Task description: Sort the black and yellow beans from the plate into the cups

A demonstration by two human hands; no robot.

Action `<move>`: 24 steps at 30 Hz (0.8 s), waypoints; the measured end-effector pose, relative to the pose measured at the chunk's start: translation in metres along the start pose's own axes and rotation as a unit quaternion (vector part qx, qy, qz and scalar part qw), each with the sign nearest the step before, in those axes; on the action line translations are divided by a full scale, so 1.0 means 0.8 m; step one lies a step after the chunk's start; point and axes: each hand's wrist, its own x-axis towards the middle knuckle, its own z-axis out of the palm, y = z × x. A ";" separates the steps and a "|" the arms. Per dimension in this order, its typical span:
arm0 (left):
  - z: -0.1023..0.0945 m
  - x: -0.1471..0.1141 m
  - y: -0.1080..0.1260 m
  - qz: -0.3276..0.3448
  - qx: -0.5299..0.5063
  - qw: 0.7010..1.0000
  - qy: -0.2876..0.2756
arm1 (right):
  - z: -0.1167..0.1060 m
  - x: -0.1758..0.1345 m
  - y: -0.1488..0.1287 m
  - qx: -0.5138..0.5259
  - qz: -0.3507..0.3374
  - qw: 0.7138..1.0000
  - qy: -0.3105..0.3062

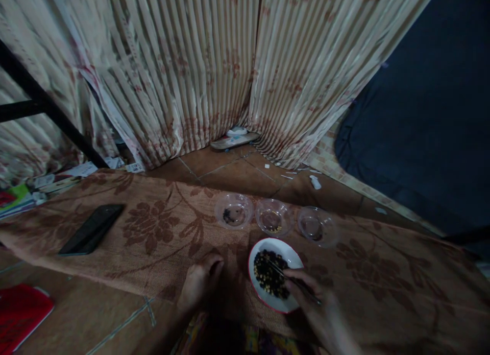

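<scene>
A white bowl with a red rim point(293, 260) sits on the brown flowered cloth point(161, 237) and holds mixed dark and pale beans. My right hand point(316, 306) rests at the bowl's right edge and grips thin tweezers point(285, 274) whose tips reach into the beans. My left hand point(201, 283) lies loosely curled on the cloth just left of the bowl, holding nothing. Behind the bowl stand three clear plastic cups: the left cup point(233, 210) with dark bits, the middle cup point(273, 217) with a few pale beans, the right cup point(317, 225).
A black phone point(92, 228) lies on the cloth at the left. Striped curtains point(199, 69) hang behind, with a sandal point(234, 139) at their foot on the tiled floor. A dark blue fabric point(424, 120) fills the right. A red object point(21, 311) lies bottom left.
</scene>
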 end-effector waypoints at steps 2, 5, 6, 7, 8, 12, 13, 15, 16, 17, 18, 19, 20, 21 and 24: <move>-0.001 0.001 0.002 -0.001 0.000 1.000 -0.002 | -0.018 -0.010 0.004 -0.019 0.030 0.999 -0.004; -0.002 0.001 0.005 0.002 -0.004 1.000 0.002 | -0.033 -0.030 0.002 -0.031 0.022 0.999 -0.018; -0.002 0.001 0.005 0.002 -0.005 1.000 0.005 | -0.034 -0.035 0.000 -0.032 0.012 0.999 -0.034; -0.002 0.001 0.005 0.002 -0.005 1.000 0.008 | -0.032 -0.039 -0.004 -0.033 -0.001 0.998 -0.053; -0.001 0.001 0.004 0.003 -0.003 1.000 0.010 | -0.029 -0.040 -0.008 -0.034 -0.016 0.996 -0.078; 0.005 0.001 -0.002 0.023 0.017 0.999 0.021 | -0.010 -0.022 -0.026 -0.057 -0.064 0.983 -0.161; 0.006 0.001 -0.004 0.029 0.021 0.999 0.023 | -0.006 -0.014 -0.029 -0.067 -0.067 0.981 -0.170; 0.008 0.001 -0.007 0.038 0.027 0.999 0.029 | 0.000 0.002 -0.030 -0.078 -0.067 0.982 -0.156; 0.009 0.001 -0.008 0.040 0.029 0.998 0.032 | 0.000 0.009 -0.028 -0.081 -0.063 0.984 -0.144; 0.009 0.001 -0.008 0.042 0.031 0.998 0.034 | -0.001 0.014 -0.025 -0.084 -0.058 0.987 -0.126; 0.009 0.001 -0.007 0.043 0.032 0.998 0.035 | -0.003 0.018 -0.020 -0.086 -0.052 0.989 -0.105; 0.009 0.001 -0.007 0.044 0.033 0.998 0.034 | -0.007 0.020 -0.014 -0.087 -0.047 0.992 -0.083; 0.008 0.001 -0.006 0.044 0.034 0.998 0.031 | -0.013 0.020 -0.008 -0.087 -0.041 0.994 -0.059; 0.008 0.001 -0.005 0.043 0.034 0.998 0.028 | -0.020 0.018 -0.002 -0.081 -0.038 0.995 -0.036; 0.006 0.001 -0.003 0.042 0.031 0.998 0.021 | -0.046 0.006 0.006 -0.077 -0.009 0.997 -0.029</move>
